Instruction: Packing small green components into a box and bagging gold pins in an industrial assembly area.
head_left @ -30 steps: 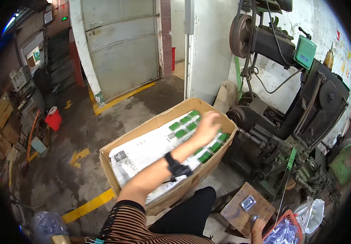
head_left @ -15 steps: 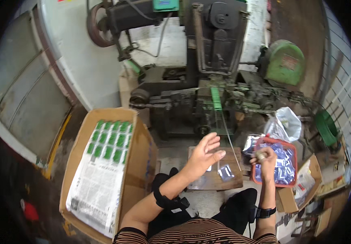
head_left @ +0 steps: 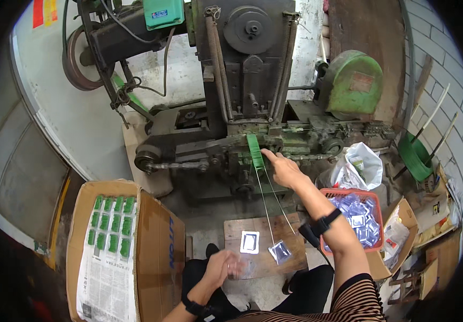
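My right hand (head_left: 287,172) reaches to the machine (head_left: 253,102), its index finger stretched out beside a column of green pieces (head_left: 254,152). Whether the fingertip touches the column cannot be seen. Two thin metal rods (head_left: 265,206) slope down from the column toward a low wooden board (head_left: 239,228). Upon the board lie a white-edged flat piece with a dark centre (head_left: 250,242) and a clear plastic piece (head_left: 280,252). My left hand (head_left: 221,270) hovers by the board's near left corner, fingers loosely spread and smeared at the tips. Nothing shows in either hand.
At left, a cardboard box (head_left: 156,252) holds newspaper (head_left: 105,279) and rows of green pieces (head_left: 112,221). To the right stand a red basket (head_left: 379,214) of clear plastic pieces, a white bag (head_left: 368,163), an open carton (head_left: 411,217) and a green bucket (head_left: 415,158).
My right hand has moved from the red basket up to the green column; the small object it held no longer shows. My left hand has drawn back toward me. The view has shifted.
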Demonstrator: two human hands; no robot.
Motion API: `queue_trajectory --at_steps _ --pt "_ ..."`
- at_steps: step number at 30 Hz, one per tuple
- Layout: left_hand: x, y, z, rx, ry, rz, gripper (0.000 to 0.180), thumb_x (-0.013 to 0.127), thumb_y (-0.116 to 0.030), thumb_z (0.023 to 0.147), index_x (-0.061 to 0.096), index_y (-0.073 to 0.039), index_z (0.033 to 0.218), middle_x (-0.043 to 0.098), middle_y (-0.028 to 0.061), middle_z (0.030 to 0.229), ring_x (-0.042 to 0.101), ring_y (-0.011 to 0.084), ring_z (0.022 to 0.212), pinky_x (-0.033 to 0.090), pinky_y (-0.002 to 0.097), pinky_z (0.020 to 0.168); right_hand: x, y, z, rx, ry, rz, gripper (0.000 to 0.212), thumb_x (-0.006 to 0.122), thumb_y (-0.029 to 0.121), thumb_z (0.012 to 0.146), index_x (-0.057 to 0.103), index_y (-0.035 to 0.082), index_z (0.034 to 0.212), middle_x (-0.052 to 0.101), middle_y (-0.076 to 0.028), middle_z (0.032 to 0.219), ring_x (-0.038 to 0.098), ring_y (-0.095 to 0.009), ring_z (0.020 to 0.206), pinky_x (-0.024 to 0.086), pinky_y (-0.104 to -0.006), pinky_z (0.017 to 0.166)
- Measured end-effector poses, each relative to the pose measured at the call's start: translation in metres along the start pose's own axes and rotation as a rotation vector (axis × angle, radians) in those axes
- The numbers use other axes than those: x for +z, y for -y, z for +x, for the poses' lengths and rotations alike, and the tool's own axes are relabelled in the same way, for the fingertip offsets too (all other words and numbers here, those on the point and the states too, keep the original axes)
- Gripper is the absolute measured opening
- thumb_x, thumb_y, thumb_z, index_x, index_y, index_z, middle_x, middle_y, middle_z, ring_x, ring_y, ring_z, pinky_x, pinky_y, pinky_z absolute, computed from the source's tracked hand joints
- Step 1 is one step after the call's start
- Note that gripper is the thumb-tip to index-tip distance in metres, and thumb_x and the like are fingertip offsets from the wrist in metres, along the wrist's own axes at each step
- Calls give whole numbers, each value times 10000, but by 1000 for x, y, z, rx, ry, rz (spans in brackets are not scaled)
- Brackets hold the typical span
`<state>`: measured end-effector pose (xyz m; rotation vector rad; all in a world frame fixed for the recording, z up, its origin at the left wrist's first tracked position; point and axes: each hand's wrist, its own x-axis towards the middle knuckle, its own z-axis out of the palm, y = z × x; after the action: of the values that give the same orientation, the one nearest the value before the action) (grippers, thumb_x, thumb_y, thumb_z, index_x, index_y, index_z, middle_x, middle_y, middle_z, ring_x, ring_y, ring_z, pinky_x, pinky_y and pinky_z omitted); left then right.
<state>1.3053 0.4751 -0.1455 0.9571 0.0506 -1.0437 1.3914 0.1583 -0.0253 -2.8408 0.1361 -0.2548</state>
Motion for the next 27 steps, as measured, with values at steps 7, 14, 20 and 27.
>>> queue_trajectory --at_steps 7,14,20,27 --pt "-45 54 -18 -290 72 28 399 350 -313 953 530 40 997 620 248 904 642 326 747 536 381 656 24 -18 70 135 83 -170 683 567 -32 717 340 177 1326 527 -245 1160 571 -374 1003 487 -426 821" --pt "-23 50 1 -386 -47 -20 436 314 -403 902 513 -22 975 564 117 805 608 289 704 536 447 672 24 -6 2 80 133 96 391 523 -36 692 589 79 1059 598 -166 976 577 -342 968 462 -421 811" --pt "33 96 40 -306 160 -110 477 306 -504 927 490 -72 1009 562 92 861 590 232 757 517 432 705 46 -15 -86 98 -10 479 239 482 -38 698 622 -1 889 593 -191 926 587 -344 891 461 -366 776" --pt "90 77 48 -222 88 -113 606 247 -609 907 459 -52 1011 542 96 876 616 268 690 534 407 616 47 5 -135 134 -117 555 178 505 -47 723 591 -37 878 604 -154 835 600 -264 793 459 -337 722"
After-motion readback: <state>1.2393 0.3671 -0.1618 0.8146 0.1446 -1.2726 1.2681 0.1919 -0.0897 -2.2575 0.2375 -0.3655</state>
